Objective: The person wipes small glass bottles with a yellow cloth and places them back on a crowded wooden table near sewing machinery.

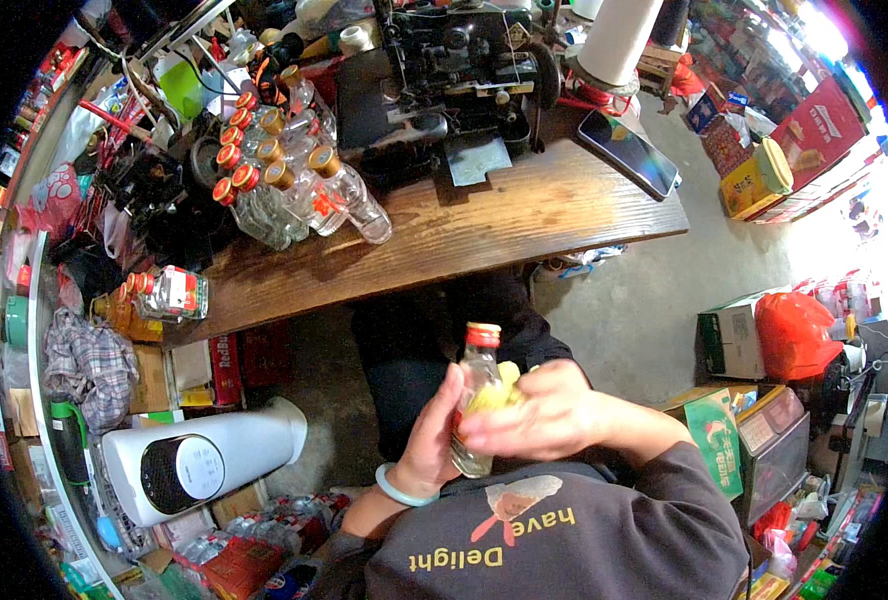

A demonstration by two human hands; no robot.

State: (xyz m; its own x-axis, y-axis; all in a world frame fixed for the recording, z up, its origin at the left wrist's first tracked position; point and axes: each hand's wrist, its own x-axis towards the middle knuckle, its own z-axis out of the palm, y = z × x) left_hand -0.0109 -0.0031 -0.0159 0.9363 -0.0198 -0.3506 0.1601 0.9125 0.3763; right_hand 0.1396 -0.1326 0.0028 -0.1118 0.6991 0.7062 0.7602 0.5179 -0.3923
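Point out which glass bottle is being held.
The red-capped bottle in the left hand, with yellow material held against it by the right hand; neither hand touches the other bottles.

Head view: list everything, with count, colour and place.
Held bottle: one, clear, lower centre
Cloth-like piece: one, yellow, against bottle
Table: one, brown, upper centre
Other bottles: over ten, clear, table's left
Sewing machine: one, black, on table
Phone: one, dark, table's right
Thread cone: one, white, beyond phone
Appliance: one, white, lower left
Large bag: one, red, middle right
Packages: too many to count, mixed colours, edges
Left hand: one, holding bottle
Right hand: one, holding cloth-like piece
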